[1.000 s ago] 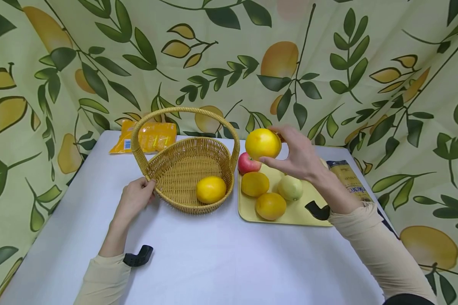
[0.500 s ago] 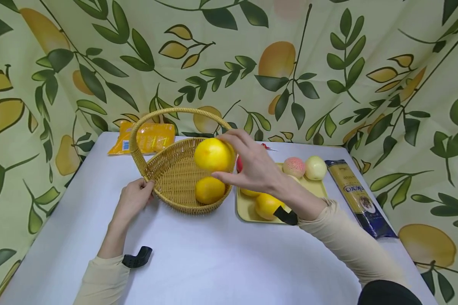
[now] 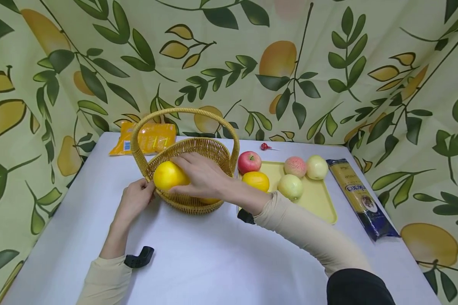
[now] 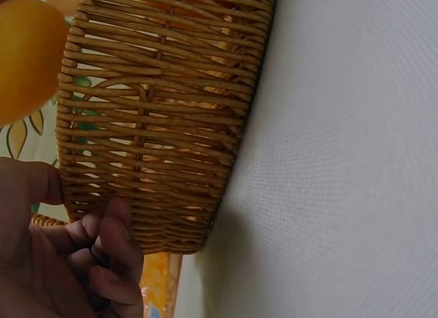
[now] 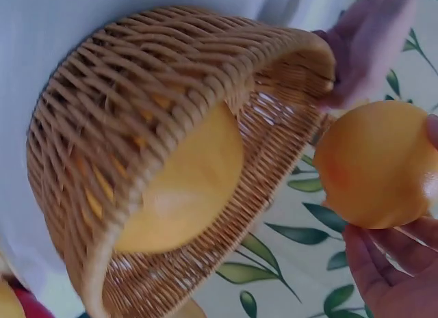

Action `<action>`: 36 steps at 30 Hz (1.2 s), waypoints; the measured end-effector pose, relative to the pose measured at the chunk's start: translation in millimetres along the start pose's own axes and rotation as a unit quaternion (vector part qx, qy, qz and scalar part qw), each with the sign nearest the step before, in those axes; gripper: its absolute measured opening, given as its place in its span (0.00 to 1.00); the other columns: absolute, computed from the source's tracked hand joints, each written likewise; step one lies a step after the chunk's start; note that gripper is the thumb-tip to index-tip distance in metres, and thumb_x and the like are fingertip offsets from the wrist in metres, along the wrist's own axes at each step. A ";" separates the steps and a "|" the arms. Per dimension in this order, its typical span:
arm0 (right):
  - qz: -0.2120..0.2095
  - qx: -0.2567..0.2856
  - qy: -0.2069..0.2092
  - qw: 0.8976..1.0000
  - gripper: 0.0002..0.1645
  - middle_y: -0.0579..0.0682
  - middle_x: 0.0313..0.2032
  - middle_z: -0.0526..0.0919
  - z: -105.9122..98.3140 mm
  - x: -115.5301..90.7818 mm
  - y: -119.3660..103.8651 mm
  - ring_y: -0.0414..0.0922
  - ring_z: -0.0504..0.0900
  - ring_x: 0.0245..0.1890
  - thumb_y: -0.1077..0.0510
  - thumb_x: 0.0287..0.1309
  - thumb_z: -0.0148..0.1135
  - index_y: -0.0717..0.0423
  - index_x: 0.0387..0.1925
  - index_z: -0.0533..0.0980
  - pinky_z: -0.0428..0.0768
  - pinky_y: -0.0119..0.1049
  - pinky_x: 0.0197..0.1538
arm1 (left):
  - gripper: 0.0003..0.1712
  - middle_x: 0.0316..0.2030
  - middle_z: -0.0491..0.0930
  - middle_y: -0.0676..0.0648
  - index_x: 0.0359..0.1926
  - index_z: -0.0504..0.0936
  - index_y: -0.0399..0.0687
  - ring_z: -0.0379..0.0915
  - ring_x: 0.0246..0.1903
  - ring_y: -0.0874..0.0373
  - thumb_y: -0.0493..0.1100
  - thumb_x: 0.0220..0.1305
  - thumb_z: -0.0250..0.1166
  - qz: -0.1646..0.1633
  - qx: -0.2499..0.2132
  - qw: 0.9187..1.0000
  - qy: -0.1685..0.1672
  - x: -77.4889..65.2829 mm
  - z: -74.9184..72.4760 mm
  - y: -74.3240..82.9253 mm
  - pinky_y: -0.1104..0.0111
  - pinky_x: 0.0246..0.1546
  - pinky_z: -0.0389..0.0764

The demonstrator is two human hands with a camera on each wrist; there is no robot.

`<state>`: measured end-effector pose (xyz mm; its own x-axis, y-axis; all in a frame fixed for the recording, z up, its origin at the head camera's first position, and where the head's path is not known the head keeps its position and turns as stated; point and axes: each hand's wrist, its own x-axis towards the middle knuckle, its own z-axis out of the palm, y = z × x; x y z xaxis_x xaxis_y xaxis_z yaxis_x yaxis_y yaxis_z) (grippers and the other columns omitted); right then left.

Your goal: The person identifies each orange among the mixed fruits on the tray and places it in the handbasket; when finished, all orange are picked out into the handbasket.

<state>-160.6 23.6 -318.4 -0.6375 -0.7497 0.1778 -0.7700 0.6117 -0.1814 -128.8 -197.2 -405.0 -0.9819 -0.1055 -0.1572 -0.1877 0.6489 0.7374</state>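
Observation:
My right hand (image 3: 206, 176) holds an orange (image 3: 170, 176) above the left part of a wicker basket (image 3: 183, 206). In the right wrist view, the held orange (image 5: 376, 164) is outside the rim from the camera's angle, gripped by fingers and thumb. A second orange (image 5: 195, 184) lies inside the basket; in the head view my right hand mostly covers it. My left hand (image 3: 137, 195) pinches the basket's left rim near the handle's foot. Seen from the left wrist, its thumb is over the rim and its fingers (image 4: 116, 243) curl against the woven side.
Right of the basket, a yellow tray (image 3: 320, 205) bears an apple (image 3: 249, 162), an orange (image 3: 256, 181), a peach (image 3: 295, 167) and pale round fruits (image 3: 290, 187). Beyond are a blue-gold packet (image 3: 362, 199), an orange bag (image 3: 152, 137) and a small red-handled tool (image 3: 266, 146).
My right hand has carried the orange leftward from over the tray, across the basket's right side, and lower over its left part. My left hand stays at the rim.

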 end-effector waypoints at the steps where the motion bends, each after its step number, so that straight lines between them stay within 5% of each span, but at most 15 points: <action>1: 0.004 0.005 -0.012 1.000 0.43 0.49 0.60 0.77 2.8 2.1 -0.9 0.45 0.75 0.60 0.35 0.57 0.63 0.53 0.66 0.67 0.75 0.37 0.60 | 0.24 0.23 0.79 0.44 0.30 0.76 0.39 0.69 0.24 0.55 0.52 0.73 0.45 0.000 0.000 1.000 -0.001 0.3 -0.2 -0.3 0.66 0.25 0.68; 14: 0.040 -0.012 -0.100 0.994 0.46 0.53 0.62 0.76 25.2 16.0 0.1 0.47 0.77 0.60 0.38 0.60 0.63 0.59 0.70 0.62 0.76 0.37 0.61 | 0.26 0.21 0.80 0.45 0.31 0.76 0.38 0.70 0.21 0.56 0.55 0.74 0.45 0.014 0.002 1.000 -0.008 2.0 -2.1 -1.2 0.66 0.23 0.69; 26: 0.062 -0.055 -0.152 0.985 0.40 0.48 0.52 0.80 33.8 19.7 0.9 0.42 0.79 0.43 0.35 0.60 0.61 0.53 0.65 0.66 0.78 0.32 0.40 | 0.25 0.20 0.80 0.45 0.32 0.76 0.38 0.70 0.21 0.57 0.54 0.73 0.45 0.014 0.003 1.000 -0.004 0.7 -2.6 -1.8 0.65 0.23 0.68; 36: 0.058 -0.091 -0.188 0.976 0.39 0.47 0.49 0.81 37.2 23.3 -4.0 0.42 0.79 0.43 0.36 0.60 0.61 0.53 0.64 0.67 0.77 0.32 0.40 | 0.26 0.22 0.81 0.43 0.32 0.76 0.37 0.70 0.21 0.57 0.54 0.73 0.46 0.012 0.000 1.000 -0.003 0.5 -2.9 -0.4 0.65 0.23 0.68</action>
<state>-171.3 -5.7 -349.5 -0.6924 -0.6910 -0.2076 -0.7068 0.7074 0.0025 -129.2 -199.7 -403.5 -0.9860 -0.0845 -0.1436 -0.1637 0.6517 0.7406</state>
